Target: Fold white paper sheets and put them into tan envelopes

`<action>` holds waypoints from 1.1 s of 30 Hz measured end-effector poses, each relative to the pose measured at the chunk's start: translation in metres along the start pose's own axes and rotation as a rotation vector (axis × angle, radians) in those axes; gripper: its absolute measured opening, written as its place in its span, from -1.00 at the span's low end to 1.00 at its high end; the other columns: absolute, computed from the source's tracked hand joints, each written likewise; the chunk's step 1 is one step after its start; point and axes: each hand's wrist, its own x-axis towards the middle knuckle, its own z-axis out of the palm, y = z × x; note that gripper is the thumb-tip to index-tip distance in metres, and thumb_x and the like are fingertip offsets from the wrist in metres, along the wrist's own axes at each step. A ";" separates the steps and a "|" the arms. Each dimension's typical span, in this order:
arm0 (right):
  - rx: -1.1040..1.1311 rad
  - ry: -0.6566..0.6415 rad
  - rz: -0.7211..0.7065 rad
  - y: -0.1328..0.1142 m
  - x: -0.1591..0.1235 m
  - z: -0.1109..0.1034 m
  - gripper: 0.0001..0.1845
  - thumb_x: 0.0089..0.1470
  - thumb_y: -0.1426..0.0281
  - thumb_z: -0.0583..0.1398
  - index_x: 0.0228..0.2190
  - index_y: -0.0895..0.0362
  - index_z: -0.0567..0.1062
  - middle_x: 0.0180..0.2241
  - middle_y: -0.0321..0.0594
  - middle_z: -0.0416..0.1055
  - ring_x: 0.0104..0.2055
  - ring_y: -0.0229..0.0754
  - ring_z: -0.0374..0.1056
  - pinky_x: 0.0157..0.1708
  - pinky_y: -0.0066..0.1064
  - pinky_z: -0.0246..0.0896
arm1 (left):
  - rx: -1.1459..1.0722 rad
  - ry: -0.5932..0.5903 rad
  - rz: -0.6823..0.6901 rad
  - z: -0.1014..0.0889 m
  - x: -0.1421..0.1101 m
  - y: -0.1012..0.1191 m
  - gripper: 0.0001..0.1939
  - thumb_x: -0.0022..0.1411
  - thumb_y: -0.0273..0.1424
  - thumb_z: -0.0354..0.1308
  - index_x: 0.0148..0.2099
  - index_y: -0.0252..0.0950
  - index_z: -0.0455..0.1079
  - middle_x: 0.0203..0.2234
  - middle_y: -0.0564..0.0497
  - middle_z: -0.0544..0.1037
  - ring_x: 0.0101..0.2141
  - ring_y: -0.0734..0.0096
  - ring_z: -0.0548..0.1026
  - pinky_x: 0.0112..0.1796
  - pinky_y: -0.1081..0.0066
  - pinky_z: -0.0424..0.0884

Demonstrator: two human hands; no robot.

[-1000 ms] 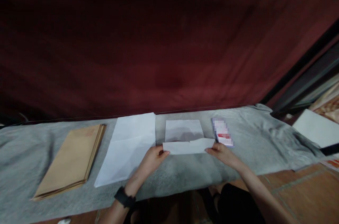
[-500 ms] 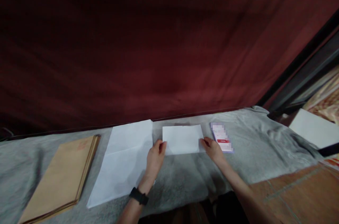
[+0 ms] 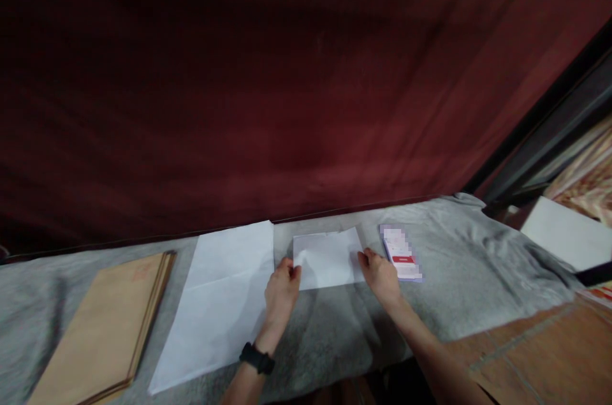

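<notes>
A small white sheet of paper (image 3: 327,261) is pinched at its two sides, close over the grey cloth. My left hand (image 3: 281,293) closes on its left edge; a dark band circles that wrist. On its right edge are the closed fingers of my right hand (image 3: 381,274). The sheet bows slightly, and its upper edge is uneven. Any other paper beneath it is mostly covered. Left of my left hand lies a larger stack of white paper (image 3: 224,296) with a crease across it. A pale printed packet with a red band (image 3: 402,259) lies just right of my right hand.
A stack of brown envelopes (image 3: 102,322) lies at the far left on the grey cloth (image 3: 459,265). Behind the cloth hangs a dark red curtain (image 3: 306,105). A white board or box (image 3: 567,233) stands at the right, above the tiled floor (image 3: 526,347).
Both hands have carried the narrow-looking held paper away from me, tilting it flat over the small sheet lying there. Since half a second ago it has shifted slightly and begun to bow.
</notes>
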 end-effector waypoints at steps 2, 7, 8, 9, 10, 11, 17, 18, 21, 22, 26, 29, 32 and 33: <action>-0.028 0.029 -0.015 -0.003 -0.002 -0.001 -0.66 0.38 0.25 0.00 -0.11 0.14 0.51 -0.35 -0.04 0.61 -0.28 -0.05 0.58 -0.38 -0.41 0.23 | 0.042 0.003 -0.016 0.000 -0.002 0.004 -0.87 0.41 -0.36 0.01 -0.14 -0.23 0.37 -0.29 -0.02 0.61 -0.24 0.30 0.57 -0.30 0.42 0.27; -0.072 0.087 -0.014 -0.007 -0.006 0.000 -0.68 0.38 0.28 0.00 -0.08 0.17 0.47 -0.35 -0.01 0.61 -0.31 -0.07 0.58 -0.39 -0.41 0.24 | 0.062 0.013 -0.050 0.002 -0.001 0.009 -0.83 0.41 -0.35 -0.01 -0.05 -0.24 0.37 -0.22 -0.07 0.63 -0.18 0.23 0.59 -0.27 0.38 0.31; -0.072 0.097 -0.015 -0.008 -0.006 0.000 -0.69 0.38 0.28 0.01 -0.08 0.17 0.47 -0.34 -0.02 0.61 -0.31 -0.08 0.58 -0.39 -0.42 0.23 | 0.061 0.012 -0.058 0.002 0.000 0.009 -0.82 0.41 -0.35 -0.01 -0.04 -0.24 0.37 -0.21 -0.07 0.63 -0.17 0.23 0.59 -0.27 0.38 0.32; -0.069 0.108 -0.018 -0.008 -0.006 0.001 -0.70 0.38 0.29 0.01 -0.08 0.17 0.46 -0.32 -0.02 0.61 -0.30 -0.08 0.58 -0.39 -0.42 0.23 | 0.063 0.011 -0.063 0.003 0.001 0.010 -0.82 0.40 -0.36 -0.01 -0.03 -0.24 0.36 -0.21 -0.07 0.63 -0.17 0.23 0.60 -0.27 0.38 0.32; -0.064 0.118 -0.023 -0.008 -0.006 0.001 -0.71 0.38 0.30 0.00 -0.09 0.17 0.45 -0.30 -0.02 0.61 -0.29 -0.09 0.57 -0.38 -0.43 0.22 | 0.069 0.009 -0.068 0.003 0.001 0.010 -0.81 0.40 -0.36 -0.01 -0.01 -0.24 0.36 -0.20 -0.07 0.63 -0.17 0.23 0.60 -0.26 0.38 0.32; -0.058 0.125 -0.031 -0.009 -0.007 0.001 -0.72 0.38 0.30 0.00 -0.10 0.17 0.45 -0.28 -0.03 0.61 -0.28 -0.10 0.57 -0.38 -0.43 0.21 | 0.079 0.006 -0.072 0.003 0.001 0.011 -0.80 0.41 -0.36 -0.02 0.00 -0.25 0.35 -0.20 -0.08 0.63 -0.16 0.23 0.60 -0.26 0.37 0.33; -0.051 0.170 -0.037 -0.010 -0.008 -0.001 -0.75 0.38 0.34 0.00 -0.12 0.16 0.42 -0.24 -0.07 0.56 -0.28 -0.13 0.52 -0.38 -0.41 0.19 | 0.115 0.005 -0.073 0.003 0.000 0.014 -0.76 0.40 -0.40 -0.03 0.06 -0.26 0.33 -0.18 -0.11 0.63 -0.15 0.22 0.60 -0.25 0.36 0.34; -0.054 0.192 -0.045 -0.010 -0.009 -0.002 -0.75 0.37 0.35 -0.01 -0.12 0.16 0.42 -0.22 -0.06 0.54 -0.26 -0.10 0.51 -0.35 -0.39 0.21 | 0.115 0.005 -0.073 0.002 -0.001 0.015 -0.75 0.39 -0.40 -0.03 0.08 -0.26 0.31 -0.18 -0.11 0.62 -0.15 0.22 0.60 -0.24 0.36 0.34; -0.033 0.277 -0.109 -0.014 -0.010 -0.002 -0.69 0.35 0.37 -0.03 -0.06 0.19 0.44 -0.19 0.01 0.50 -0.16 0.01 0.45 -0.19 -0.25 0.27 | 0.135 0.002 -0.072 0.001 -0.002 0.017 -0.70 0.40 -0.40 -0.03 0.14 -0.27 0.27 -0.17 -0.13 0.62 -0.14 0.20 0.60 -0.23 0.35 0.36; -0.006 0.304 -0.141 -0.016 -0.010 -0.001 -0.67 0.35 0.37 -0.03 -0.01 0.20 0.43 -0.16 0.04 0.49 -0.10 0.04 0.43 -0.12 -0.20 0.28 | 0.148 0.002 -0.070 0.001 -0.002 0.017 -0.69 0.40 -0.40 -0.03 0.16 -0.27 0.26 -0.17 -0.13 0.62 -0.15 0.20 0.60 -0.23 0.35 0.36; 0.135 0.322 -0.339 -0.028 -0.013 0.010 -0.52 0.35 0.33 -0.04 0.21 0.21 0.30 0.16 0.08 0.35 0.18 0.05 0.27 0.12 -0.11 0.20 | 0.195 0.005 -0.054 0.002 -0.004 0.020 -0.65 0.41 -0.40 -0.06 0.20 -0.26 0.23 -0.18 -0.14 0.62 -0.15 0.19 0.60 -0.23 0.34 0.38; 0.145 0.258 -0.464 -0.037 -0.018 0.021 -0.46 0.38 0.28 -0.07 0.30 0.17 0.20 0.35 -0.04 0.12 0.35 -0.01 0.08 0.27 -0.12 0.06 | 0.228 0.013 -0.035 0.003 -0.004 0.021 -0.62 0.40 -0.41 -0.05 0.22 -0.28 0.21 -0.18 -0.16 0.62 -0.16 0.17 0.61 -0.23 0.34 0.39; 0.103 0.192 -0.489 -0.041 -0.023 0.029 -0.45 0.39 0.23 -0.08 0.33 0.10 0.18 0.38 -0.11 0.05 0.40 -0.02 -0.02 0.33 -0.09 -0.07 | 0.298 0.050 -0.002 0.006 -0.007 0.018 -0.60 0.41 -0.42 -0.07 0.25 -0.31 0.20 -0.19 -0.17 0.62 -0.19 0.17 0.61 -0.24 0.34 0.40; 0.091 0.178 -0.487 -0.042 -0.024 0.031 -0.45 0.40 0.22 -0.08 0.33 0.08 0.18 0.38 -0.12 0.06 0.40 -0.02 -0.02 0.34 -0.08 -0.09 | 0.323 0.074 0.020 0.007 -0.008 0.017 -0.60 0.41 -0.43 -0.09 0.25 -0.32 0.20 -0.19 -0.18 0.62 -0.19 0.17 0.61 -0.23 0.34 0.41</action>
